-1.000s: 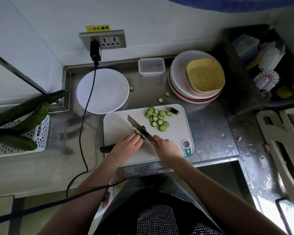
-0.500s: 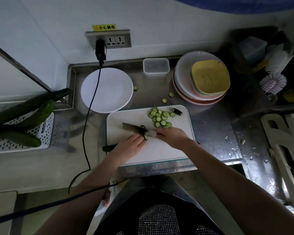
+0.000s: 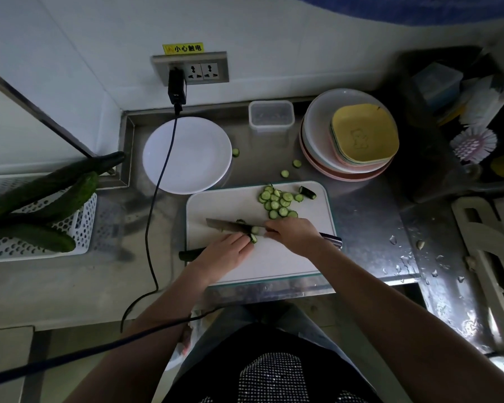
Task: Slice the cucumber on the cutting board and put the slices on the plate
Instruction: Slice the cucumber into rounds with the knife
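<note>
A white cutting board [image 3: 221,207] lies on the steel counter. My left hand [image 3: 226,253] presses a dark cucumber [image 3: 191,253] down on it; only the stub at the left and the cut end by my fingertips show. My right hand [image 3: 293,234] grips a knife [image 3: 230,225] whose blade lies nearly level, pointing left just behind the cut end. A slice clings to the blade. Several cut slices [image 3: 277,203] and an end piece [image 3: 307,192] are piled at the board's far right. The empty white plate [image 3: 198,158] sits behind the board to the left.
Three stray slices [image 3: 285,173] lie on the counter behind the board. A black cable [image 3: 157,199] drops from the wall socket across the plate. Stacked plates with a yellow dish [image 3: 361,135] and a clear box [image 3: 271,116] stand at the back. Whole cucumbers [image 3: 41,237] rest in a white basket at left.
My right hand has swung the knife from slanting across the cucumber to lying nearly level and has shifted right, toward the slice pile. My left hand has stayed on the cucumber.
</note>
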{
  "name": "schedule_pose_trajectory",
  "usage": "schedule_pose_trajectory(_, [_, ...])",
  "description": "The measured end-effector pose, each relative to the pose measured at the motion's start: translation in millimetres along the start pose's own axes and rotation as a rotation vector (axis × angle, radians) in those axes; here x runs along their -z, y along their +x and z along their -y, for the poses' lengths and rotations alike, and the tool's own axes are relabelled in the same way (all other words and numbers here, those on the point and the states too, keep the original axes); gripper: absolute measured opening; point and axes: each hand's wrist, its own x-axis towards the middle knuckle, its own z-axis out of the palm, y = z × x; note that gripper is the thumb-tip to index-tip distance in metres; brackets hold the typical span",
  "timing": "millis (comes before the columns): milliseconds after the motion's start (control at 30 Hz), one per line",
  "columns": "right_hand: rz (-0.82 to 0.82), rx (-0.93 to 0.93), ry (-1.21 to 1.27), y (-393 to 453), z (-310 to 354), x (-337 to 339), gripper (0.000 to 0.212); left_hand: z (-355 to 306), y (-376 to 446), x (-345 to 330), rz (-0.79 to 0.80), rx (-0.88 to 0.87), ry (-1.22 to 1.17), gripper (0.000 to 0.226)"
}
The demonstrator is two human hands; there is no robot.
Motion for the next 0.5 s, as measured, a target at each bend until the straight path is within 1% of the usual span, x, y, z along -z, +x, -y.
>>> schedule_pose_trajectory(67, [0.010,-0.027,0.018,-1,0,-2,0.028,-1,0,2,0.002,0.003,-0.011,0.032])
schedule_pose_trajectory(133, [-0.021,-0.088,0.049,-5,-1,-3,0.029,-1,-1,3,0.024,0.019,-0.025,0.050])
schedule_pose_trajectory(167, [-0.042,-0.133,0.068,-7,-4,-3,0.029,-2,-1,5,0.041,0.030,-0.031,0.056])
schedule_pose_trajectory(200, [-0.057,-0.189,0.096,-9,-6,-3,0.029,-2,-1,6,0.046,0.036,-0.033,0.057])
schedule_pose_trajectory(300, [-0.091,-0.309,0.169,-14,-8,-5,0.025,-2,2,11,0.001,0.031,-0.033,0.045])
schedule_pose_trajectory(400, [-0.116,-0.315,0.163,-22,2,-4,0.025,0,3,10,-0.021,0.043,-0.009,0.034])
schedule_pose_trajectory(500, [-0.156,-0.299,0.222,-35,23,-9,0.025,2,1,7,-0.050,0.066,0.015,0.017])
